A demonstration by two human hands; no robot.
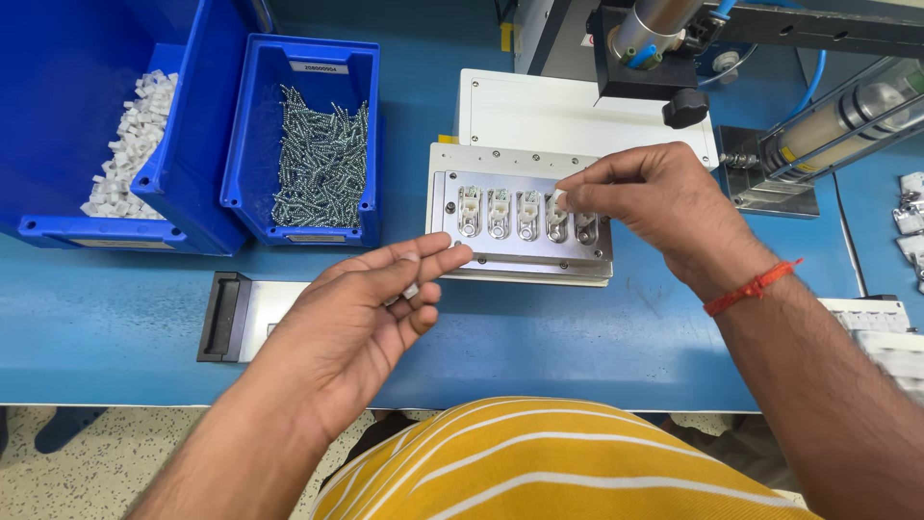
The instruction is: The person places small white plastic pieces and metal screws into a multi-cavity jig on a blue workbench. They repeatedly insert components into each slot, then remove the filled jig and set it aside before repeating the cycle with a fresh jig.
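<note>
1. The blue worktop (577, 337) carries two blue bins at the left: the larger bin (58, 116) holds small white plastic pieces, the smaller bin (318, 135) a heap of silver screws.
2. A metal fixture plate (520, 217) lies at the centre, its long axis running left to right, with five metal parts seated in a row.
3. The right hand (654, 207) reaches in from the right, wrist bent down, thumb and forefinger pinching a small white piece (558, 200) over the fourth seat.
4. The left hand (375, 313) hovers palm up just before the plate, fingers loosely curled, cradling a few small white pieces (411, 290).
</note>
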